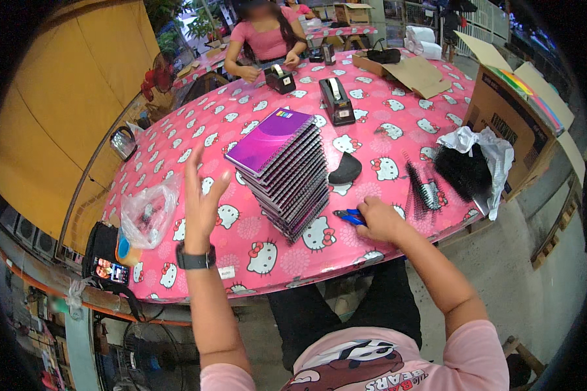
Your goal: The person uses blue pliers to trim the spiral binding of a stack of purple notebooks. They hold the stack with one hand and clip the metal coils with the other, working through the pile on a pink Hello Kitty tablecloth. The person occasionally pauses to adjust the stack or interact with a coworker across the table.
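Observation:
A tall, slightly uneven stack of spiral-bound notebooks (292, 176) with a purple cover on top stands on the pink patterned tablecloth (261, 257). Just left of it is my left hand (205, 202), raised with thumb and fingers apart and nothing in it. To the stack's right, my right hand (379, 221) is closed around a small pair of blue-handled cutters (350, 216) whose jaws point toward the notebooks. Beyond the cutters lies a black rounded item (346, 168); its kind is unclear.
Loose black binding coils (427, 192) and a bundle of coils (460, 171) in white paper lie right, beside a large cardboard box (496, 127). Two tape dispensers (336, 104) stand beyond the stack, near another person (265, 39). A plastic bag (151, 215) and phone (111, 271) lie left.

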`<state>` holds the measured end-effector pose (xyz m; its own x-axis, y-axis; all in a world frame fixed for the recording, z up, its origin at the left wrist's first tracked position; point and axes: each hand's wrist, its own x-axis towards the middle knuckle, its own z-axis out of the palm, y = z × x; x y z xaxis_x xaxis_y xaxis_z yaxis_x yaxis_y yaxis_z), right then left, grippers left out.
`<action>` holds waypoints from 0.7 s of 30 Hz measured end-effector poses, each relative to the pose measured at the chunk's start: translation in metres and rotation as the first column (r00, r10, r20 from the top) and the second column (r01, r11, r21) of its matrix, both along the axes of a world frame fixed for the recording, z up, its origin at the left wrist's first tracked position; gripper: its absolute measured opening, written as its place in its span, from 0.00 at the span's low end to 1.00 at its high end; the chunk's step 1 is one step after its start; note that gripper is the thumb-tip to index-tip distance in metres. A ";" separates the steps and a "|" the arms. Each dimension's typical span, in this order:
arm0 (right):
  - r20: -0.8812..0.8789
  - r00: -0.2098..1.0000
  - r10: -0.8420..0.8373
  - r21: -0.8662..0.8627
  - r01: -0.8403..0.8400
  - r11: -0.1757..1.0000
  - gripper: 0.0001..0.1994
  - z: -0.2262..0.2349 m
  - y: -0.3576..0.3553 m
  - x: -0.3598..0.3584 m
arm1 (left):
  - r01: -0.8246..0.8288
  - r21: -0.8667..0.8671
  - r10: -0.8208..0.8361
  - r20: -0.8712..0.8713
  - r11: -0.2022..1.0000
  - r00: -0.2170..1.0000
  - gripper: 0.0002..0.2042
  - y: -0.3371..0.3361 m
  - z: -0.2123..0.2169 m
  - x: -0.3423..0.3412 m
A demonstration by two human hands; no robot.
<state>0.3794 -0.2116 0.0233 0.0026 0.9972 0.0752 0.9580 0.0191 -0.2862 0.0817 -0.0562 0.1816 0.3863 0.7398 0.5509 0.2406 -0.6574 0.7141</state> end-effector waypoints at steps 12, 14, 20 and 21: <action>-0.788 0.595 0.159 0.300 0.146 0.943 0.19 0.010 -0.016 -0.068 | 0.057 -0.251 0.021 0.297 0.966 0.955 0.16 -0.051 -0.091 0.018; -0.448 0.866 0.222 0.538 0.063 0.841 0.21 0.014 -0.010 -0.075 | 0.093 -0.319 0.010 0.307 0.943 0.952 0.15 -0.070 -0.104 0.033; -0.509 0.852 0.125 0.491 0.168 0.855 0.20 0.024 0.001 -0.089 | 0.046 -0.325 0.093 0.399 0.945 0.912 0.14 -0.072 -0.129 0.044; -0.469 0.876 0.115 0.509 0.162 0.846 0.21 0.025 0.003 -0.091 | 0.035 -0.329 0.101 0.390 0.944 0.915 0.13 -0.072 -0.128 0.044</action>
<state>0.2881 -0.2091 0.0483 0.1977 0.8044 0.5602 0.7117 0.2752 -0.6464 0.1258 -0.1278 0.0538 0.1587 0.9107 0.3815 -0.0895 -0.3715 0.9241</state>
